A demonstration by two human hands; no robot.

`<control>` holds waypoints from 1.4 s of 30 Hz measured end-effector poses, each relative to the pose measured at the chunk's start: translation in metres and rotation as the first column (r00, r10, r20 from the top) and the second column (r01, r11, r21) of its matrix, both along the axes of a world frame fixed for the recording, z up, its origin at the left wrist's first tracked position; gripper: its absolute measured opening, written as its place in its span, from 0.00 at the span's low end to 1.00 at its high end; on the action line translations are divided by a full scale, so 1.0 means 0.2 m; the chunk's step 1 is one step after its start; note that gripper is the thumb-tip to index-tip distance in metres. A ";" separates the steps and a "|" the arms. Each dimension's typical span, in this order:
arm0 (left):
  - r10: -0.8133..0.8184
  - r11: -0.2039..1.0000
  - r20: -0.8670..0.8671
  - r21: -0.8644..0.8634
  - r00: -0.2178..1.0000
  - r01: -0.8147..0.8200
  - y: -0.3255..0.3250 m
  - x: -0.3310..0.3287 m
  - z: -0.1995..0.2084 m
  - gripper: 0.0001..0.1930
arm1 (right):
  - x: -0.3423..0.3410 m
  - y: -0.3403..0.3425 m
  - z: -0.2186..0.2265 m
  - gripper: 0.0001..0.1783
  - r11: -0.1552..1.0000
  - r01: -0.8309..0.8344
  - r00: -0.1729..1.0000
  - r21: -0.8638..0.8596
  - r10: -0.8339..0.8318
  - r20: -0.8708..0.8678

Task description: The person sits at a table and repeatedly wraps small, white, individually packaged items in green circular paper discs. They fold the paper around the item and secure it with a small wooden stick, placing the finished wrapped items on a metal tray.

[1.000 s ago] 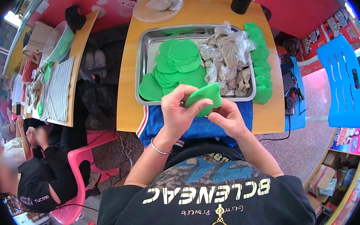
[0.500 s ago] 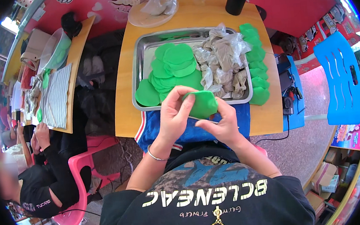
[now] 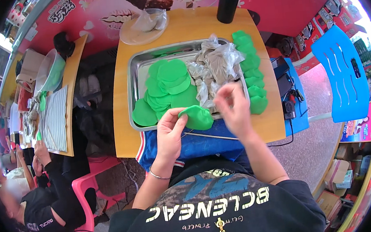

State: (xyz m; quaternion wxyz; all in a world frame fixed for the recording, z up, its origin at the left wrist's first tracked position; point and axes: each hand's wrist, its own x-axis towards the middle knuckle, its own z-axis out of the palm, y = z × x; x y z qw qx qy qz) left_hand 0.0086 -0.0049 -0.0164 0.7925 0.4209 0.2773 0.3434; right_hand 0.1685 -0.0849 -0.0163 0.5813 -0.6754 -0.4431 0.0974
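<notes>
My left hand (image 3: 171,132) pinches a soft, folded green round piece (image 3: 198,118) by its left edge, over the near edge of a metal tray (image 3: 133,76). To its right, my right hand (image 3: 236,112) is raised off the piece and smeared by motion, close to several clear plastic bundles (image 3: 220,61) with brownish contents. Flat green discs (image 3: 173,71) lie piled in the tray's left half. A thin white stick (image 3: 211,135) shows below the held piece, over a blue cloth (image 3: 153,147).
The tray stands on a wooden table (image 3: 122,116). Overlapping green pieces (image 3: 252,76) line its right side. A black cylinder (image 3: 230,1) and a round plate (image 3: 129,35) stand at the back. A blue chair (image 3: 343,73) is at right; another person (image 3: 52,192) sits at left.
My right hand has let go of the green piece and moved up and right toward the bundles. My left hand still holds the piece. The view has shifted slightly.
</notes>
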 end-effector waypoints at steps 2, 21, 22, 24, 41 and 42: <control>-0.009 0.999 0.051 0.033 0.999 0.007 0.00 0.00 -0.02 0.05 | 0.17 0.07 -0.01 0.17 0.953 0.304 0.914 -0.011 -0.289 0.284; -0.405 0.812 -0.246 0.346 0.881 0.470 0.07 0.18 0.06 0.22 | 0.11 -0.01 0.24 0.07 0.872 -0.486 0.832 -0.047 0.446 -0.330; -0.368 0.873 -0.164 0.276 0.915 0.401 0.03 0.18 0.04 0.17 | 0.11 -0.01 0.23 0.11 0.898 -0.434 0.874 -0.078 0.397 -0.281; -0.238 0.958 0.021 0.170 0.971 0.231 -0.01 0.18 0.02 0.14 | 0.09 0.00 0.21 0.14 0.935 -0.347 0.845 0.067 0.343 -0.410; -0.191 0.980 0.032 -0.048 0.981 0.193 -0.07 0.08 -0.05 0.05 | 0.03 -0.06 0.18 0.05 0.960 -0.234 0.953 -0.154 0.195 -0.233; -0.171 0.981 0.089 -0.076 0.981 0.178 -0.07 0.09 -0.06 0.06 | 0.02 -0.05 0.22 0.05 0.967 -0.200 0.962 -0.157 0.164 -0.218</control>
